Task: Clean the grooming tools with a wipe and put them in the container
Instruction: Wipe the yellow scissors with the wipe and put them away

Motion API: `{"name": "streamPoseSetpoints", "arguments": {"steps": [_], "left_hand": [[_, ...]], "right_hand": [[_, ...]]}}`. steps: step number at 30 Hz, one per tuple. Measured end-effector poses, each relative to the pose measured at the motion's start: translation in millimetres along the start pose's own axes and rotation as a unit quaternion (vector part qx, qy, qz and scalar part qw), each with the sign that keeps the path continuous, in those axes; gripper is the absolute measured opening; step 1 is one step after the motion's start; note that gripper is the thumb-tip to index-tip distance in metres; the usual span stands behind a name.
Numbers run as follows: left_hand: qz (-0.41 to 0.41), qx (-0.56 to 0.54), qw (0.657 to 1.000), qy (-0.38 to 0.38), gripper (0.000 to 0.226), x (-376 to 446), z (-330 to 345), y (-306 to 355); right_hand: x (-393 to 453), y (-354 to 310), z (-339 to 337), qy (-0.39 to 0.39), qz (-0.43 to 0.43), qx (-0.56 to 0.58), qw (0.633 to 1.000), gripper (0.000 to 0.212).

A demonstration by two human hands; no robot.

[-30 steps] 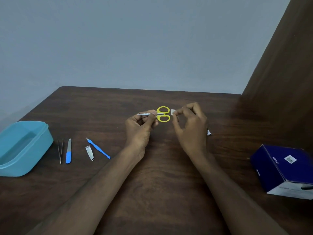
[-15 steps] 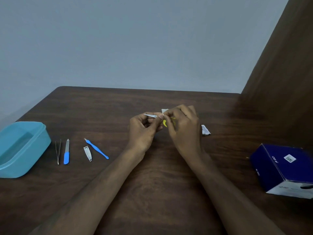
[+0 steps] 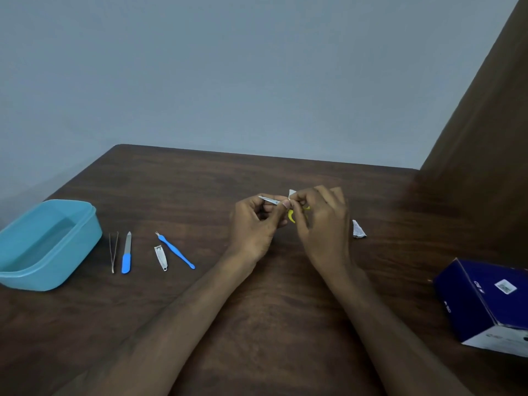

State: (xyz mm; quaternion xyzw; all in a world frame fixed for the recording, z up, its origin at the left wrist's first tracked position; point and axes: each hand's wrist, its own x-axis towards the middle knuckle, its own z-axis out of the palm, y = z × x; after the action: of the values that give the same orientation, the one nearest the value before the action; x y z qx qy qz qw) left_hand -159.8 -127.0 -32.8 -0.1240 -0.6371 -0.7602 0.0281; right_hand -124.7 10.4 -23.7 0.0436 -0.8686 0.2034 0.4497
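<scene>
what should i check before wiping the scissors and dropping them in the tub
1. Scissors held: ok. The left hand pinches the scissors near the blades.
2. Wipe in hand: ok. The right hand pinches the wipe against the scissors.
3. Blades closed: cannot tell, they are too small and partly covered.
4. Container open and free: ok. The blue container sits lidless at the far left, nothing in it as far as can be seen.
5. Path to the container: not ok. The tweezers, nail file, nail clipper and cuticle pusher lie in between; lift over them.
</scene>
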Motion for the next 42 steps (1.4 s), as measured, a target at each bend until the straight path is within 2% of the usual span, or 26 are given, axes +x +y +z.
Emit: {"name": "streamPoseSetpoints", "arguments": {"steps": [2,5,10,14,19,22,24,25,27,29,30,31,32,34,35,36,38,40,41,42], "left_hand": [[0.004,0.000,1.000,0.000,0.011,0,-1,0],[0.006,0.006,1.000,-0.001,0.007,0,-1,-1],[0.008,0.007,1.000,0.002,0.008,1,-2,-2],[0.011,-0.009,1.000,0.022,0.006,1,-2,0],[0.038,-0.003,0.997,0.064,0.004,4,-5,1],[0.051,0.017,0.997,0.050,0.003,3,-5,2],[0.063,0.039,0.997,0.038,0.004,1,-3,2],[0.070,0.049,0.996,0.037,0.004,0,-3,2],[0.083,0.069,0.993,0.037,0.003,-1,-3,3],[0.112,0.114,0.987,0.034,0.001,-2,-5,3],[0.123,0.137,0.982,0.032,0.001,-2,-5,3],[0.127,0.150,0.980,0.032,0.002,-2,-6,4],[0.126,0.154,0.979,0.034,0.002,-2,-6,4],[0.114,0.145,0.982,0.040,0.002,0,-6,4],[0.105,0.136,0.984,0.042,0.002,1,-6,4],[0.095,0.128,0.986,0.044,0.002,1,-5,3],[0.084,0.120,0.988,0.045,0.003,0,-4,3],[0.085,0.120,0.988,0.047,0.006,-1,-5,4],[0.090,0.127,0.987,0.048,0.007,-1,-5,4],[0.094,0.137,0.985,0.049,0.007,-2,-5,4]], "right_hand": [[1,3,0,-0.001,-0.004,-0.011,1.000,0.012],[3,13,-2,0.020,0.037,-0.019,0.999,0.014],[1,-3,-3,0.002,-0.014,-0.046,0.999,0.011],[2,4,-8,0.028,0.042,-0.101,0.994,0.013],[0,1,-8,0.018,0.038,-0.106,0.994,0.011],[0,-5,-10,0.007,0.030,-0.117,0.993,0.008],[-1,-7,-7,-0.006,0.061,-0.106,0.992,0.007],[-1,-8,-6,-0.011,0.095,-0.085,0.992,0.007],[-1,-8,0,-0.027,0.198,0.043,0.979,0.009],[2,-13,2,-0.034,0.298,0.237,0.924,0.007],[2,-15,2,-0.034,0.321,0.296,0.899,0.006],[2,-15,1,-0.038,0.321,0.315,0.892,0.006],[2,-12,0,-0.045,0.297,0.282,0.911,0.006],[0,-2,-3,-0.069,0.191,0.103,0.974,0.008],[0,4,-3,-0.069,0.130,0.010,0.989,0.008],[1,7,-3,-0.068,0.087,-0.051,0.993,0.008],[3,4,-4,-0.080,0.067,-0.094,0.990,0.009],[0,-3,0,-0.093,0.119,-0.011,0.988,0.008],[0,-5,2,-0.092,0.180,0.083,0.976,0.007],[1,-5,4,-0.088,0.254,0.192,0.944,0.008]]}}
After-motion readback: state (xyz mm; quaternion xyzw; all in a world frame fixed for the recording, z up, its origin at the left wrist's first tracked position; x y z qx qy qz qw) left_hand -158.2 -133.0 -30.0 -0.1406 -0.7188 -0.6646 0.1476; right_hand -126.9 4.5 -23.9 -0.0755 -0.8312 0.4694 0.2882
